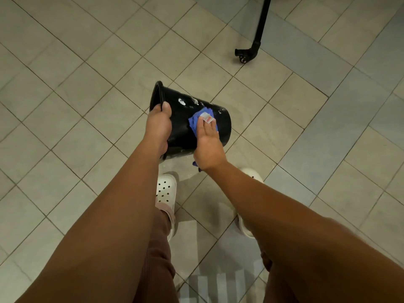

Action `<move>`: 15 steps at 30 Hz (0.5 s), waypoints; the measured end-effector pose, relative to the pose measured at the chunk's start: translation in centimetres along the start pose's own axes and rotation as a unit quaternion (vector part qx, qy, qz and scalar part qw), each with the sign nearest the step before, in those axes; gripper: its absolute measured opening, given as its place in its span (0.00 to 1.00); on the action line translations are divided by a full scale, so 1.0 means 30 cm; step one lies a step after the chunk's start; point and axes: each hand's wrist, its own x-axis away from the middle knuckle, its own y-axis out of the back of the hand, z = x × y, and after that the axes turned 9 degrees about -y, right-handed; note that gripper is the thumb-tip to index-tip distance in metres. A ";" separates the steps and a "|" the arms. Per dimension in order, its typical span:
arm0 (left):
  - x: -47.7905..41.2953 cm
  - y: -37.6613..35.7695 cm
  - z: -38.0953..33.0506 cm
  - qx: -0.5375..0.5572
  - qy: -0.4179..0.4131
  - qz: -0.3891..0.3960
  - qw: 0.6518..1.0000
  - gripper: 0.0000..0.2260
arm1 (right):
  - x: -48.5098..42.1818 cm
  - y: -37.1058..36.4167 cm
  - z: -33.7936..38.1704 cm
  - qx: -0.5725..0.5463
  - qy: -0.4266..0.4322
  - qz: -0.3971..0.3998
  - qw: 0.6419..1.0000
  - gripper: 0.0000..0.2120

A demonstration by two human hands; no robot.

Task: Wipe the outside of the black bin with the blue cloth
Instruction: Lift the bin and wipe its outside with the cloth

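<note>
Black bin point(181, 124), tapered glossy plastic, left hand point(158, 125) grip clenching rim, right hand point(208, 147) flat on blue cloth point(193, 123).

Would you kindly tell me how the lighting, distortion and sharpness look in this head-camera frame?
Head view: dim, warm light, with bluish patches on the floor at right. Head view: the wide-angle lens bows grout lines near the edges and enlarges the forearms. Head view: the black bin and blue cloth look sharp, white smudges legible.
</note>
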 end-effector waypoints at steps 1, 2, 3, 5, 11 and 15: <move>-0.001 0.003 -0.002 0.007 0.002 -0.003 1.000 0.17 | 0.004 0.001 0.007 -0.006 0.016 -0.003 1.000 0.46; -0.001 0.006 -0.005 0.011 0.004 -0.005 1.000 0.17 | 0.004 0.005 0.007 -0.013 0.038 -0.006 0.999 0.46; -0.002 0.009 -0.007 0.010 0.005 -0.005 1.000 0.17 | 0.003 0.011 0.003 -0.015 0.061 -0.008 0.998 0.45; -0.002 0.015 -0.012 0.003 0.001 -0.011 1.000 0.17 | -0.005 0.023 -0.014 -0.005 0.082 -0.007 0.997 0.42; 0.021 0.031 -0.002 0.008 -0.015 -0.044 0.999 0.11 | -0.023 0.041 -0.061 -0.027 -0.032 0.011 0.999 0.48; 0.038 0.028 -0.015 0.016 -0.015 -0.065 0.998 0.13 | 0.011 0.047 -0.008 -0.097 -0.024 0.008 0.995 0.42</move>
